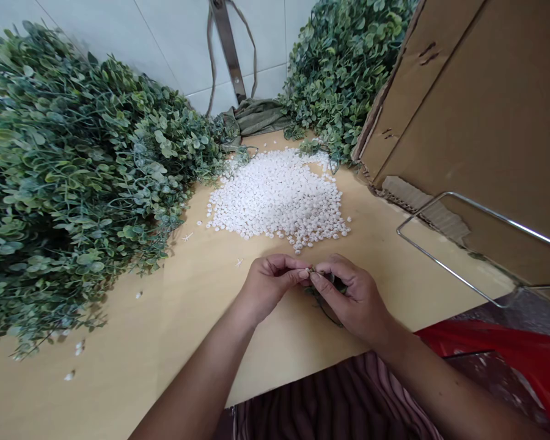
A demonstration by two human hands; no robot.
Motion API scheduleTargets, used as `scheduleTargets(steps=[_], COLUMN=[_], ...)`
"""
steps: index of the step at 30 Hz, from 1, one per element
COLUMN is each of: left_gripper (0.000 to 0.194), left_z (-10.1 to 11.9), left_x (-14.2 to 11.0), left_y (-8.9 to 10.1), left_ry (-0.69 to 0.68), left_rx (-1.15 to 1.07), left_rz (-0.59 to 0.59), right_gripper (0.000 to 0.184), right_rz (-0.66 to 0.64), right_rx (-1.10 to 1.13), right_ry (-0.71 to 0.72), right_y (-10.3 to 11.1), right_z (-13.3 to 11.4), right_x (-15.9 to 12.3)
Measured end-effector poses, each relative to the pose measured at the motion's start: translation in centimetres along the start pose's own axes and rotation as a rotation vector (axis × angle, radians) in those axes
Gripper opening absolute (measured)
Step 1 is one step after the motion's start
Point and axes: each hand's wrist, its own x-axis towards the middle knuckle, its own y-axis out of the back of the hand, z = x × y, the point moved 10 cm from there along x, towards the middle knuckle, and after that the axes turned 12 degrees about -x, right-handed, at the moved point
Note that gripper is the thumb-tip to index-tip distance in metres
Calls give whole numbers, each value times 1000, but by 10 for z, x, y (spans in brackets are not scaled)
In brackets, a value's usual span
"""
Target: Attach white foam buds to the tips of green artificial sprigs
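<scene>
In front of the white bead pile [279, 195], my two hands meet fingertip to fingertip over the table. My left hand [270, 284] is closed in a pinch; a small pale spot shows at its tips, and I cannot tell whether it is a bead or a fingernail. My right hand [360, 299] is closed on an artificial green sprig [330, 302], whose thin dark stem and leaves hang below the fingers. The sprig's tip lies between both hands, partly hidden by the fingers.
Large heaps of artificial greenery stand at left [96, 171] and at back right [343, 73]. A cardboard box [481, 122] and a bent metal wire frame [458, 263] are on the right. Small white star-shaped bits [239, 262] and loose beads lie on the tabletop [187, 318].
</scene>
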Motion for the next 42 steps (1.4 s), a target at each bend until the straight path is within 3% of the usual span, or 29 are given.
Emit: scheduleTargets(steps=[15, 23, 27, 32, 34, 39, 42], left_gripper=[21, 27, 23, 13, 14, 19, 22], left_z=[-3, -4, 5, 42, 44, 26, 20], left_x=[1, 3, 4, -1, -1, -1, -1], left_y=[1, 0, 3, 18, 18, 2, -2], left_ry=[72, 42, -45, -333, -348, -271, -261], left_rx=[97, 114, 100, 305, 376, 486, 556], left_rz=[-44, -41, -8, 77, 52, -101, -115], right_gripper=[16, 18, 15, 16, 14, 10, 9], right_rz=[-97, -90, -60, -20, -21, -22, -38], right_rx=[1, 32, 146, 241, 245, 186, 227], right_ry=[-13, -61, -138, -232, -215, -54, -20], right_y=[-9, -9, -9, -5, -4, 3, 4], right_z=[2, 6, 15, 26, 25, 7, 2], right_x=[-2, 0, 1, -3, -4, 0, 1])
